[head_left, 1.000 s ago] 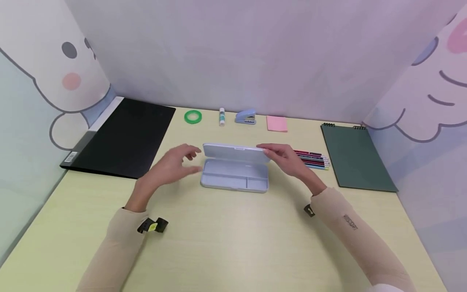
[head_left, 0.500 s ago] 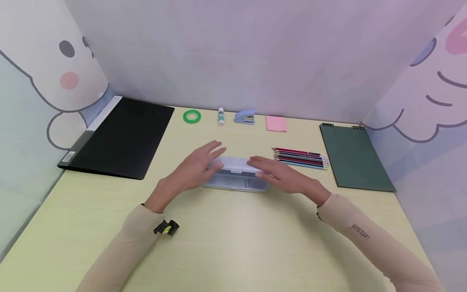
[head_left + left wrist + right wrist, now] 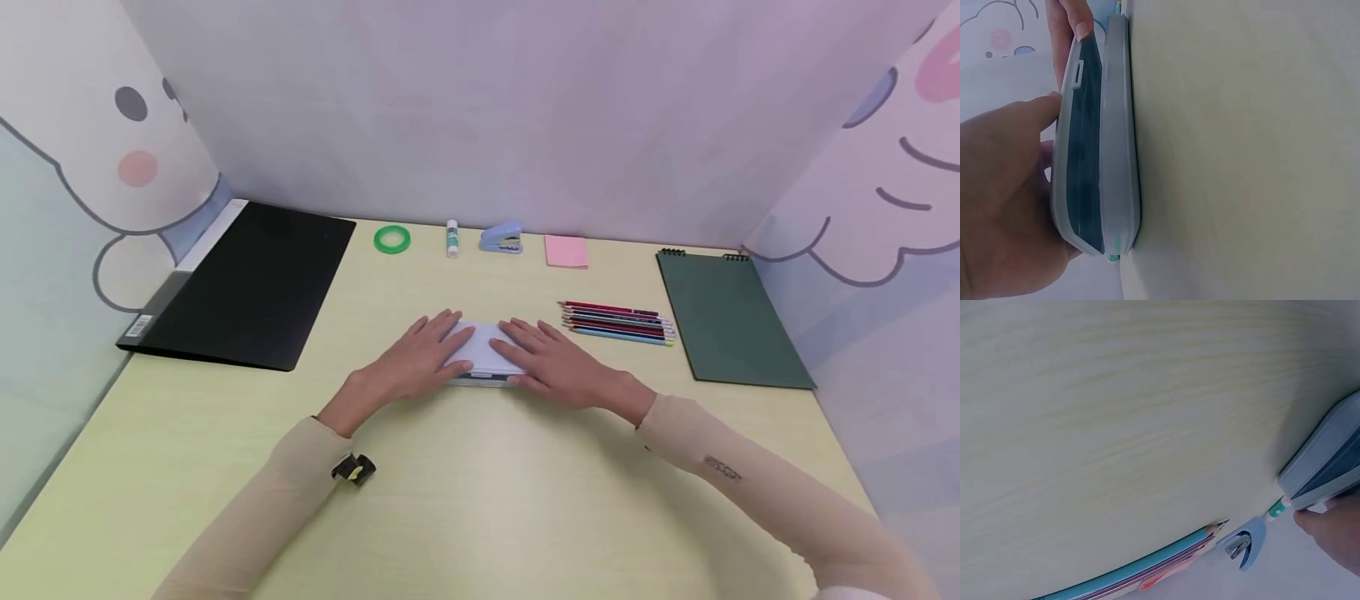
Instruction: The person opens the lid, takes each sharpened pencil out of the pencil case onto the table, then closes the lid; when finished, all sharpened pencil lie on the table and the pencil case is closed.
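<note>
A pale blue pencil case [image 3: 488,350] lies in the middle of the table, its lid lowered nearly onto the base. In the left wrist view a dark gap still shows between the lid and the base [image 3: 1119,137]. My left hand [image 3: 420,360] rests on the left part of the lid with fingers extended. Across the right part of the lid lies my right hand [image 3: 558,367], its fingers spread and straight. Both thumbs are at the lid's front edge. Just right of the case is a row of several pencils [image 3: 618,323].
Along the back stand a green tape roll [image 3: 392,229], a glue stick [image 3: 452,239], a blue stapler [image 3: 501,237] and pink sticky notes [image 3: 566,252]. A black folder [image 3: 247,287] lies left, a dark green spiral notebook [image 3: 731,321] right. Walls enclose the table [image 3: 480,500].
The lid has swung down from upright to nearly closed. My left hand has moved right onto the lid, and my right hand has gone from gripping its edge to lying flat on top.
</note>
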